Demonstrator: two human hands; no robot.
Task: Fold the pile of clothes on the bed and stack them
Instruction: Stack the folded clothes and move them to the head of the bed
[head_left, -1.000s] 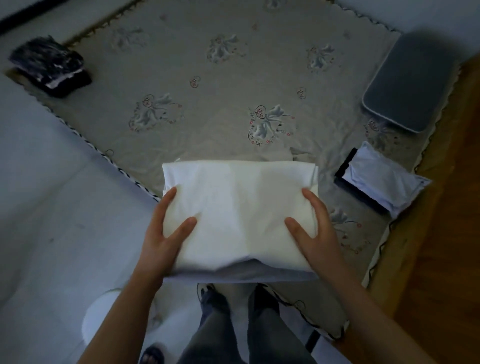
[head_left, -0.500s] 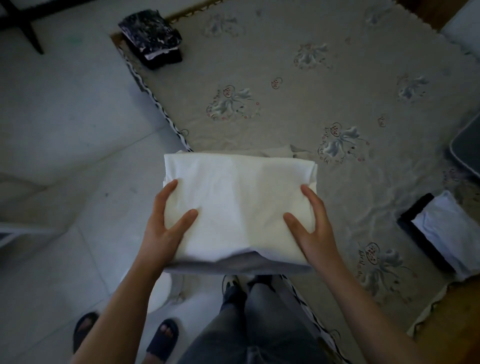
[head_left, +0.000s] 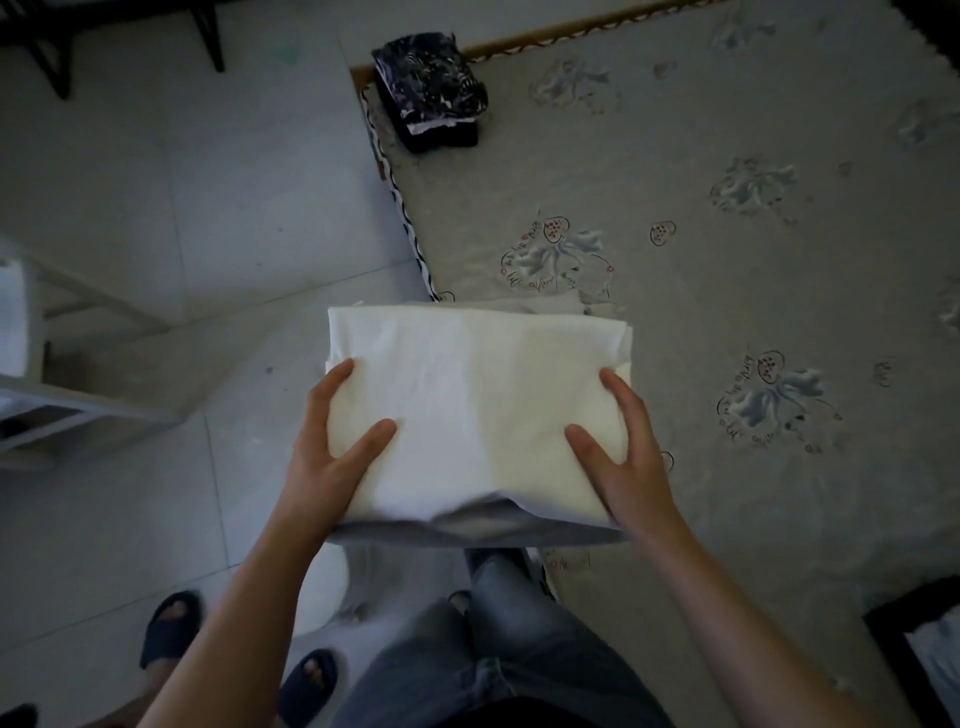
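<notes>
We see a broad open stretch of the bed (head_left: 727, 322) ahead of the folded white cloth (head_left: 478, 410), bare bedspread running back and to the right. At the bed's far left corner the dark patterned stack (head_left: 428, 91) blocks that spot. At the lower right edge another stack, black under pale (head_left: 919, 654), takes the near corner. Left of the bed, a white shelf unit (head_left: 52, 410) stands on the tiled floor (head_left: 182, 208).

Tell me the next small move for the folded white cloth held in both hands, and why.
Probably carry the folded white cloth toward the dark patterned stack at the bed's far corner and set it on top. The left hand and right hand grip its sides, the fold looks finished, and it hangs over the bed edge.
</notes>
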